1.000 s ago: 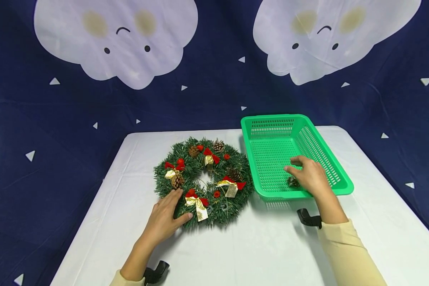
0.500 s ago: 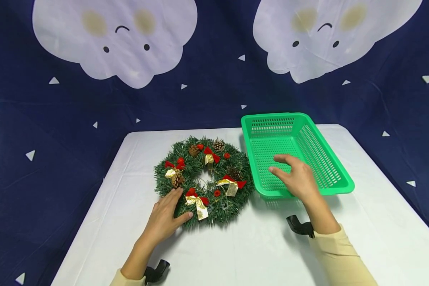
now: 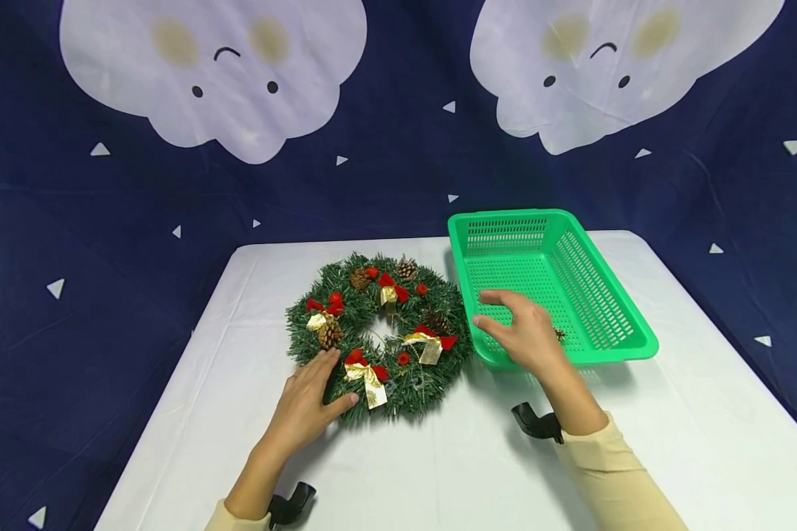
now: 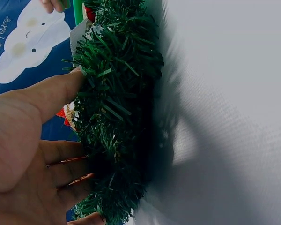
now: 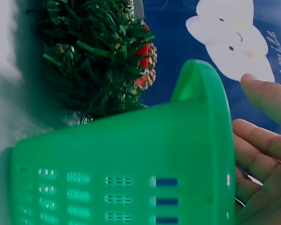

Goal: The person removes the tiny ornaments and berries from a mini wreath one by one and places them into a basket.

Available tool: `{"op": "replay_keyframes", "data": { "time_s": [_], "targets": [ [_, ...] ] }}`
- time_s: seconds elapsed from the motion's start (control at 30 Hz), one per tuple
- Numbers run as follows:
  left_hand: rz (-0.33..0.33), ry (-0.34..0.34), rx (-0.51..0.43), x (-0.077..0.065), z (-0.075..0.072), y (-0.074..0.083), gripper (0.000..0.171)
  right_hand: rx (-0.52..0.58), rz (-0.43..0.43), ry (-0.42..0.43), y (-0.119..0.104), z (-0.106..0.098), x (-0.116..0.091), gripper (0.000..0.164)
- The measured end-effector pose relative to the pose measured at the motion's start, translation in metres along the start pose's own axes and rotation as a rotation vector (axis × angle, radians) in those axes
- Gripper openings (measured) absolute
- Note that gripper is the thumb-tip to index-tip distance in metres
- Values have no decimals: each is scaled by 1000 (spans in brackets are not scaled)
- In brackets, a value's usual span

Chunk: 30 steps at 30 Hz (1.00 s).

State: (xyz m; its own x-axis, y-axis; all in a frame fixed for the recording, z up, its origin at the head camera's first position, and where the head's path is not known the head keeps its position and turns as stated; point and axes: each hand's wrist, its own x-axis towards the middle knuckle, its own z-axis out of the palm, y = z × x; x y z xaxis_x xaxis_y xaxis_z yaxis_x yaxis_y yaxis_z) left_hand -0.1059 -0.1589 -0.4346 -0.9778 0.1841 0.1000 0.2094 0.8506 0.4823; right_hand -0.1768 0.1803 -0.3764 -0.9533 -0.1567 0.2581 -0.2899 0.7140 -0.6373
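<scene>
A green Christmas wreath (image 3: 438,383) with red-and-gold bows, pine cones (image 3: 330,334) and red berries lies flat on the white-covered table. My left hand (image 3: 305,405) rests on its near-left edge, thumb and fingers spread and fairly straight. The left wrist view has the thumb (image 4: 56,91) and fingers against the green tinsel (image 4: 112,93). Over the front left part of a green plastic basket (image 3: 604,287) my right hand (image 3: 525,332) hovers, thumb and fingers apart, holding nothing visible. Behind that hand, a small brownish piece (image 3: 559,334) shows on the basket floor, mostly hidden.
The basket stands right beside the wreath's right edge, its rim raised well above the tabletop (image 3: 438,472). A dark blue cloth (image 3: 398,199) with clouds and triangles hangs behind the table. Black wrist mounts (image 3: 538,422) stick out under both wrists.
My right hand has moved left across the basket towards the wreath, its fingers staying apart. The small piece in the basket now shows to its right. My left hand has not moved.
</scene>
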Motion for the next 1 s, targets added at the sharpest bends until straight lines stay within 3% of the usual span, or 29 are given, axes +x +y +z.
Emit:
{"op": "replay_keyframes", "data": {
  "time_s": [0.33, 0.6, 1.0],
  "targets": [
    [13, 34, 8, 0, 2, -1, 80, -74, -35, -80, -14, 17, 16, 51],
    [3, 16, 6, 0, 2, -2, 80, -135, -82, -144, -27, 31, 25, 51],
    [1, 10, 1, 0, 2, -2, 82, -227, -168, -119, -37, 48, 28, 50]
  ]
}}
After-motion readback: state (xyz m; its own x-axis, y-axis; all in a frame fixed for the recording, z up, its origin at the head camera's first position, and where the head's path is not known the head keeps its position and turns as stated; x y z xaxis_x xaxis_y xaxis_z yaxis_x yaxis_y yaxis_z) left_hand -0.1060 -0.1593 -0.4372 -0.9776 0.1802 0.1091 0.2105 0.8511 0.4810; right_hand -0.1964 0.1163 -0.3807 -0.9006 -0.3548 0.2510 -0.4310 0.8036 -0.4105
